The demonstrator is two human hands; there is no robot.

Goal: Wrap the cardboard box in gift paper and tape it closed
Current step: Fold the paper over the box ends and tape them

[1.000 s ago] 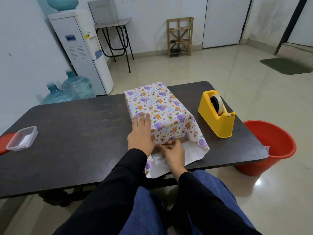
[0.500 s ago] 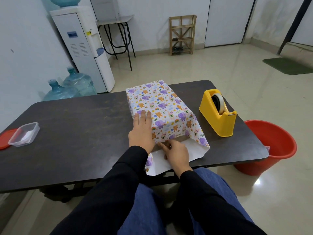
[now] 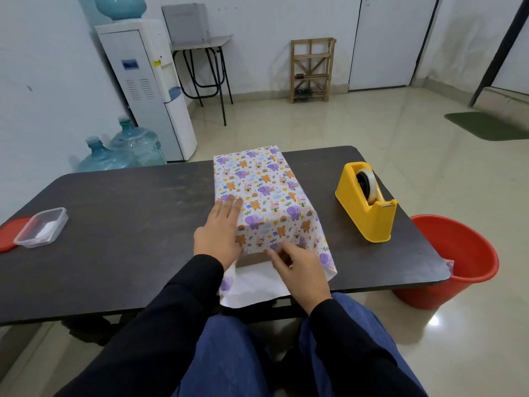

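White gift paper (image 3: 266, 196) printed with purple elephants and orange bears covers the top and sides of the brown cardboard box (image 3: 249, 261). The box lies lengthwise at the middle of the dark, round-cornered table (image 3: 128, 224), with one end toward the person. On my feed only a thin brown strip of the box shows, at that near end, under the paper's overhanging edge.

The left hand (image 3: 219, 233) lies flat along the top left edge of the wrapped box. Its fingers are straight and together, pointing away, and they press the paper down. The right hand (image 3: 300, 270) is at the near end with its fingers bent onto the paper's edge. I read it as pinching that flap, though the fingertips are partly hidden, so I am not certain. The paper's plain white underside spreads over the table in front of the box and hangs past the near table edge, above a lap in blue trousers. Both arms wear black sleeves.

Right of the box and apart from it stands a yellow plastic tape dispenser (image 3: 366, 207) holding a roll of clear tape. At the table's left end a clear plastic container (image 3: 41, 227) sits beside a red lid (image 3: 7, 234). A red plastic bucket (image 3: 455, 262) stands on the floor by the table's near right corner. Against the left wall is a white water cooler (image 3: 148, 90), with two blue water bottles (image 3: 123, 150) on the floor next to it.
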